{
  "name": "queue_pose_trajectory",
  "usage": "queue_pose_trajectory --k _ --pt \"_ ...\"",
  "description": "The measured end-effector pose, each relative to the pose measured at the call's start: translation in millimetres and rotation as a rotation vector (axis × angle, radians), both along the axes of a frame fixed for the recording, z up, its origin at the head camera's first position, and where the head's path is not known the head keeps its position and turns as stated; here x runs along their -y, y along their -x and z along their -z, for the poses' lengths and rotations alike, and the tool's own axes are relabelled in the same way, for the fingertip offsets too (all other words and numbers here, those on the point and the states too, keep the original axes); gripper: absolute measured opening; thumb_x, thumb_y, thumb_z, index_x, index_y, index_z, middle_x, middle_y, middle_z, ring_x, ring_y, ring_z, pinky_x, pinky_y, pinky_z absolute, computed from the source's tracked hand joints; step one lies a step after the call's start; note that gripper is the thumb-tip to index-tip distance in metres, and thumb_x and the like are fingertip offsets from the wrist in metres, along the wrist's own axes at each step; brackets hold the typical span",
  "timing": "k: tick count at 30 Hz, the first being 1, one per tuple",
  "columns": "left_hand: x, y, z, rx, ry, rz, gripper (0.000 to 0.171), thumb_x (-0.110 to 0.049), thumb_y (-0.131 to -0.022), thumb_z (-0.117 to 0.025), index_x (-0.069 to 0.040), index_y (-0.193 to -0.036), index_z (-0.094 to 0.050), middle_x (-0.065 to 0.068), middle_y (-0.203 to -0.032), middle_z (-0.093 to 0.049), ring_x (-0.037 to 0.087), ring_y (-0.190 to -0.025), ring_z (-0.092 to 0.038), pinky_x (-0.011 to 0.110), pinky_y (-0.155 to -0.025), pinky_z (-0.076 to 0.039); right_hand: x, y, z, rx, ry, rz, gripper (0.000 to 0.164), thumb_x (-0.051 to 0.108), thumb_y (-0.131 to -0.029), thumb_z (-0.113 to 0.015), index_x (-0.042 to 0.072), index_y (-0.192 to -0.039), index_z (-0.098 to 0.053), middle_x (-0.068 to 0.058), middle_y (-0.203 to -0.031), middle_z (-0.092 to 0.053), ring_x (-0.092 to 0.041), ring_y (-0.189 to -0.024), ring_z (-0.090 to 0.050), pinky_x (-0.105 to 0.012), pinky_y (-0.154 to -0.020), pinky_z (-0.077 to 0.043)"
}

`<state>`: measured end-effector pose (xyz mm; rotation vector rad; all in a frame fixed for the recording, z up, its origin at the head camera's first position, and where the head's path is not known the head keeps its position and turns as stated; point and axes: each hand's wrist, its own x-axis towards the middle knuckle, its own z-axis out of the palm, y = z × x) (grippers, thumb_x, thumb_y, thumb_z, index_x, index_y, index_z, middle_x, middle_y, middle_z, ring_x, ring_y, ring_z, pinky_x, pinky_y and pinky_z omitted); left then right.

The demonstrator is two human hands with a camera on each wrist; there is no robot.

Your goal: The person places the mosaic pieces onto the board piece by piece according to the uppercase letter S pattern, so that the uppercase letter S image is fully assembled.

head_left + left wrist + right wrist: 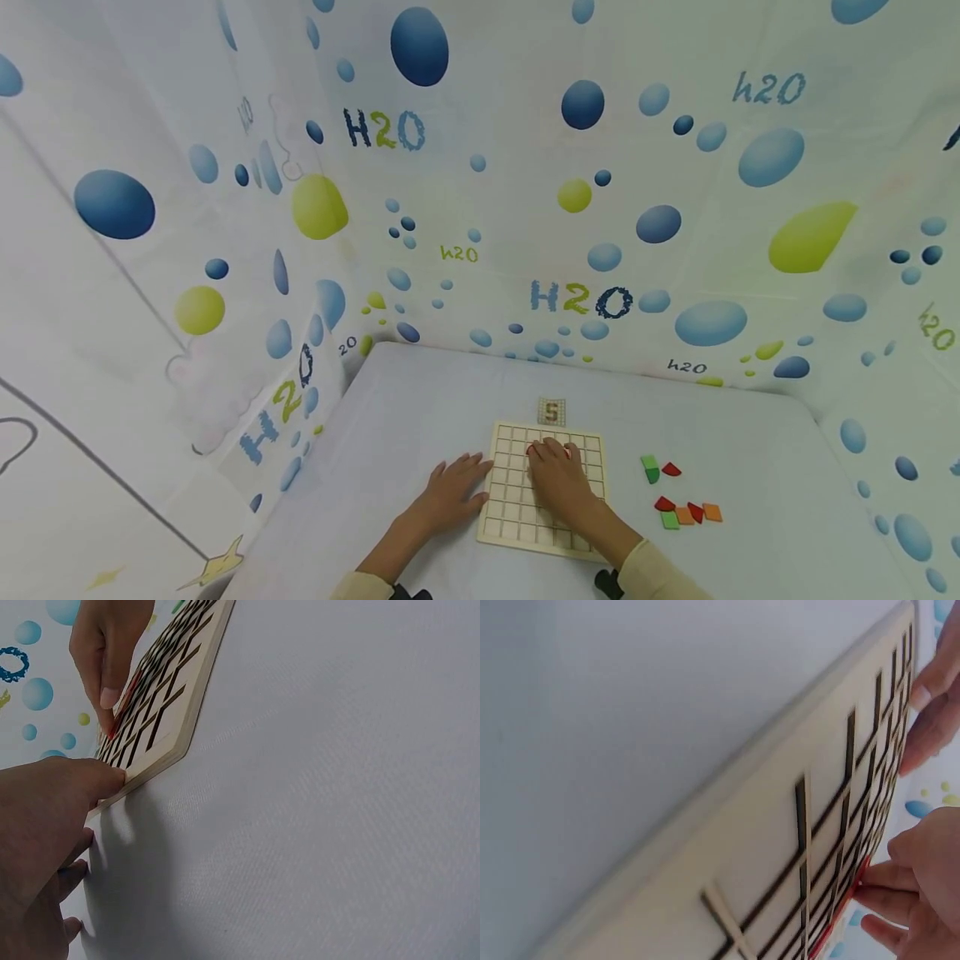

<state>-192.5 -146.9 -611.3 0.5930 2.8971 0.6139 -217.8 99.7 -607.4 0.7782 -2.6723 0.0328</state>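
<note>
A strip of white tabletop (pixel 627 492) between the pale wooden square grid board (pixel 510 493) and the loose red, orange and green flat pieces (pixel 670 520) leaves room for a hand. The right hand (pixel 558 483) blocks the board's far middle; the left hand (pixel 450 493) bars its left edge.

On the table (pixel 420 400), lower centre of frame: grid board (pixel 517 500), right hand (pixel 558 481) over it, left hand (pixel 453 492) at its left edge. Just behind grid board: card (pixel 552 412). Lower right: 8 tiles (pixel 685 516).
</note>
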Motion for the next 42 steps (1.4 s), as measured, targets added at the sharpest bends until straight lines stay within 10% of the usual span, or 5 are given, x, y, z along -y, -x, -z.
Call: queue_pose_trajectory --k 19,29,42 --pt "-2 1.6 1.9 0.031 -0.015 -0.021 0.057 -0.037 -0.104 -0.065 -0.018 -0.156 -0.052 0.011 -0.163 -0.049 0.037 -0.152 -0.042 0.071 -0.121 -0.028 -30 -7.3 -19.4 0.082 0.044 -0.058 0.020 0.017 -0.096 -0.077 0.007 -0.113 -0.073 -0.008 -0.123 -0.072 -0.032 -0.124 -0.063 -0.058 -0.096 -0.053" --pt "0 0.9 -0.2 0.033 -0.028 -0.012 0.057 -0.036 -0.104 -0.066 -0.017 -0.156 -0.052 0.013 -0.163 -0.049 0.039 -0.152 -0.042 0.072 -0.120 -0.028 -106 -6.1 -29.9 0.385 0.291 0.236 0.040 0.014 -0.097 -0.076 0.000 -0.133 -0.067 -0.020 -0.132 -0.064 -0.041 -0.123 -0.063 -0.061 -0.099 -0.055" --pt "0 -0.6 0.4 0.027 -0.034 -0.011 0.057 -0.036 -0.104 -0.066 -0.017 -0.156 -0.052 0.013 -0.163 -0.048 0.039 -0.152 -0.041 0.072 -0.121 -0.028 -199 -4.0 -18.0 0.606 0.462 0.423 0.044 0.013 -0.095 -0.073 -0.007 -0.133 -0.062 -0.034 -0.129 -0.056 -0.050 -0.114 -0.057 -0.062 -0.091 -0.057"
